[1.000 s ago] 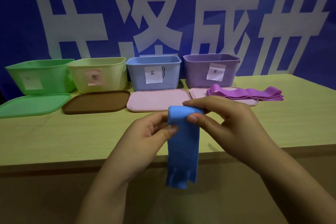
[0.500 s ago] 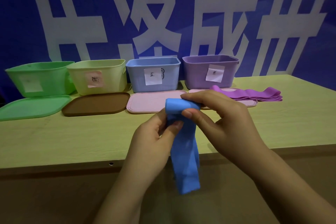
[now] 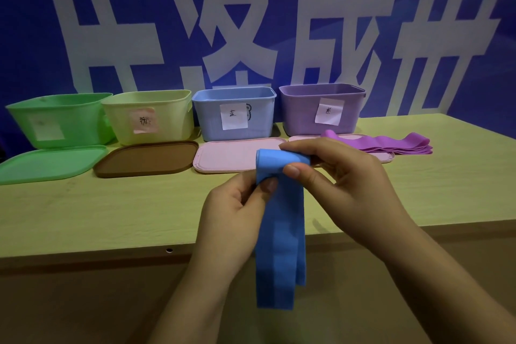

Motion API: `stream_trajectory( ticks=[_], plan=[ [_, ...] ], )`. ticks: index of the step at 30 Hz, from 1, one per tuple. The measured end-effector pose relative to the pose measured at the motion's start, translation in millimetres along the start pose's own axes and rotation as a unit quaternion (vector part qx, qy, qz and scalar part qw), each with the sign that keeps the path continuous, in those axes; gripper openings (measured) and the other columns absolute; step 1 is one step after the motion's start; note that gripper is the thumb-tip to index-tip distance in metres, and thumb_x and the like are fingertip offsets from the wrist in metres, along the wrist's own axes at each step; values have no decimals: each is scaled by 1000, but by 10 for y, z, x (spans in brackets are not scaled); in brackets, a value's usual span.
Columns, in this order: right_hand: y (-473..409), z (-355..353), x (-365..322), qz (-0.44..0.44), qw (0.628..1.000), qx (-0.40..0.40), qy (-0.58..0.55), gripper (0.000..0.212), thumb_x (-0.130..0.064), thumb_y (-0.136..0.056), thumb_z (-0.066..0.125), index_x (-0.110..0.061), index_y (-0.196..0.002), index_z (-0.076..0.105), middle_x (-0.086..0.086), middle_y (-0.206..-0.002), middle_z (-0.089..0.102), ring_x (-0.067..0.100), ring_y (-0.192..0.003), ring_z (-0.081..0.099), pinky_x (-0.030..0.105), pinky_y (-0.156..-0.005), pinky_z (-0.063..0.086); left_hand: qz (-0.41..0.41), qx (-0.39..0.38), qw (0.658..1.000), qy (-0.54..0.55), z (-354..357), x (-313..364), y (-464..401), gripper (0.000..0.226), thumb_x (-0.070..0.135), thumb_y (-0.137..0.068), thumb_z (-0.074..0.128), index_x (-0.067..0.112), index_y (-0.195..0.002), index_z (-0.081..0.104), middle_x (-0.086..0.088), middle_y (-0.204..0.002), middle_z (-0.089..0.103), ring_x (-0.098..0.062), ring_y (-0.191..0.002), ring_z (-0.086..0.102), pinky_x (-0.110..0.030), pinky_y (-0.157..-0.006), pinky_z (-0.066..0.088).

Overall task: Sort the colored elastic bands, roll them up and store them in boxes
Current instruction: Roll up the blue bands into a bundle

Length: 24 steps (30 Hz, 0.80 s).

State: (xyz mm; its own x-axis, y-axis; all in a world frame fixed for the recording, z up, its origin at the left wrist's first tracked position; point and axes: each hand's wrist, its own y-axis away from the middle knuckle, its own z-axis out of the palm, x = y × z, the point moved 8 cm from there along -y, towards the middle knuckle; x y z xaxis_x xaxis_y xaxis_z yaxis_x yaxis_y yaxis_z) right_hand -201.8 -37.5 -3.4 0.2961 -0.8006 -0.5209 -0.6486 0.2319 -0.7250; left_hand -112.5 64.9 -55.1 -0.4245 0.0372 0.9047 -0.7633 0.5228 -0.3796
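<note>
A blue elastic band (image 3: 279, 237) hangs in front of the table edge, its top end rolled into a small coil. My left hand (image 3: 234, 218) pinches the coil from below-left with thumb and fingers. My right hand (image 3: 343, 184) grips the coil from the right, fingers curled over its top. Several purple bands (image 3: 396, 142) lie flat on the table at the right. Four open boxes stand in a row at the back: green (image 3: 55, 120), yellow (image 3: 150, 117), blue (image 3: 234, 114) and purple (image 3: 321, 109).
Four lids lie in front of the boxes: green (image 3: 47, 162), brown (image 3: 145, 158), pink (image 3: 229, 156) and a second pink one (image 3: 382, 156) partly under the purple bands. The wooden table (image 3: 111, 212) ends at a front edge below my hands. A blue banner wall stands behind.
The coil at the top of the blue band has turned a little further between my fingers, and the hanging tail has shifted slightly. Both hands stay in about the same place.
</note>
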Motion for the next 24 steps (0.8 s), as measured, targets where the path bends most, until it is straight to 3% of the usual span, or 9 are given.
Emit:
stream_trajectory(
  ticks=[4,5,8,10,12,14,18,21,24],
  plan=[
    [-28,-32,34,36,998,-23,-50,22,-37,-84,60,-36,-105,61,-21,-101,65,2,-97,60,12,-79,49,-5,-20,999,25,-36,-17,-10,16,37,-87,54,44,-95,66,14,-92,73,-10,-95,66,-37,-84,55],
    [-38,-38,43,45,997,-28,-60,21,-39,-85,61,-35,-105,62,-22,-100,65,0,-96,60,11,-79,49,-4,-19,1000,21,-38,-4,-5,17,35,-89,53,45,-95,65,11,-91,73,-13,-95,65,-40,-84,53],
    [-54,-36,30,56,995,-40,-72,27,-39,-78,55,-36,-104,62,-24,-98,65,-3,-98,59,9,-78,48,10,-4,1000,-12,-50,37,4,21,34,-92,50,51,-87,60,11,-87,70,-7,-89,62,-22,-74,50],
    [-57,-33,5,53,994,-49,-80,24,-39,-77,55,-41,-101,61,-25,-97,66,-3,-98,59,10,-79,48,11,0,1000,-16,-63,58,7,23,33,-92,51,54,-84,58,15,-81,68,1,-74,58,-10,-60,42],
    [-61,-39,-7,51,994,-53,-81,23,-38,-77,56,-43,-99,60,-24,-98,66,-2,-97,60,11,-79,49,10,-6,1000,-5,-64,56,8,22,34,-90,53,53,-82,59,17,-80,68,5,-69,57,-7,-53,40],
    [-64,-43,-10,52,994,-55,-74,24,-38,-77,56,-42,-100,60,-22,-100,65,-2,-98,60,11,-77,49,1,-17,1000,24,-57,36,9,15,37,-85,55,50,-84,61,20,-80,70,6,-74,62,-10,-58,47],
    [-60,-42,-16,44,996,-55,-63,25,-36,-79,56,-37,-103,61,-18,-105,65,0,-100,59,14,-79,51,-7,-40,997,71,-53,-5,-2,16,42,-72,56,45,-78,71,16,-88,73,-5,-90,67,-32,-79,56],
    [-47,-58,1,21,999,-24,-12,26,-37,-85,62,-29,-109,64,-12,-105,67,4,-99,60,19,-82,51,-11,-53,995,80,-38,-4,2,15,33,-80,57,38,-78,72,14,-87,74,-5,-88,68,-31,-78,55],
    [-33,-75,-68,-37,996,18,75,34,-41,-84,56,-21,-110,66,-12,-101,65,0,-94,57,11,-83,46,-3,-63,995,77,-17,23,0,14,30,-83,56,30,-88,69,10,-88,74,-8,-89,69,-31,-78,55]
  ],
)
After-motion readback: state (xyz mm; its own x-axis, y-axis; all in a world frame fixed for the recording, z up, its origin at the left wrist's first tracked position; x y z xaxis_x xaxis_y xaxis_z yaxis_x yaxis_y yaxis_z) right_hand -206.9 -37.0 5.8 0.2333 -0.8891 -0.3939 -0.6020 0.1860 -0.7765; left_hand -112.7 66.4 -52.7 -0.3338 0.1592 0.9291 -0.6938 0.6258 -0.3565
